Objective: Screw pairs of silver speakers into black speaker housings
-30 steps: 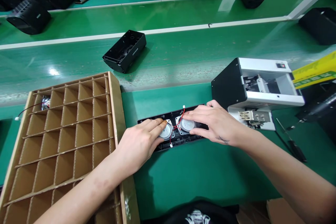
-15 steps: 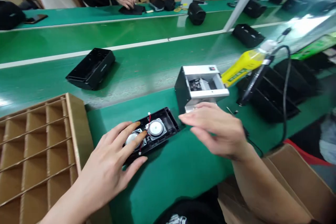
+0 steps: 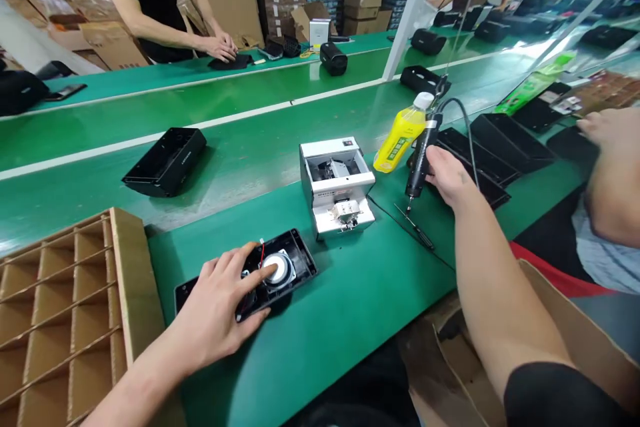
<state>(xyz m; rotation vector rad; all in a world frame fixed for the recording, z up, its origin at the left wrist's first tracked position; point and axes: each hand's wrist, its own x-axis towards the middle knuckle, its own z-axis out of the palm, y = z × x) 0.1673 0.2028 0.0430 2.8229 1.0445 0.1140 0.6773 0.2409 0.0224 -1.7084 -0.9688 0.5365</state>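
My left hand (image 3: 220, 300) lies spread over a black speaker housing (image 3: 303, 255) on the green bench. Its index finger touches the round silver speaker driver (image 3: 275, 269), and the thumb is at the near edge. A second driver is mostly hidden under the fingers. To the right, my right hand (image 3: 450, 177) is closed around a black electric screwdriver (image 3: 423, 155), which hangs upright with its bit pointing down. Between the hands stands a white and black screw feeder (image 3: 327, 195). A thin hand tool (image 3: 419, 230) lies below the screwdriver bit.
A divided cardboard box (image 3: 120, 267) stands at left. Beyond it, an open black casing (image 3: 167, 163) sits on the green belt. A yellow bottle (image 3: 400, 137) and several black casings (image 3: 487, 143) are by the screwdriver. A co-worker's arm (image 3: 617, 173) reaches in at right; another person (image 3: 150, 7) works opposite.
My right hand has moved right from in front of the screw feeder and taken hold of the electric screwdriver. My left hand stays on the speaker housing; the camera view has shifted.
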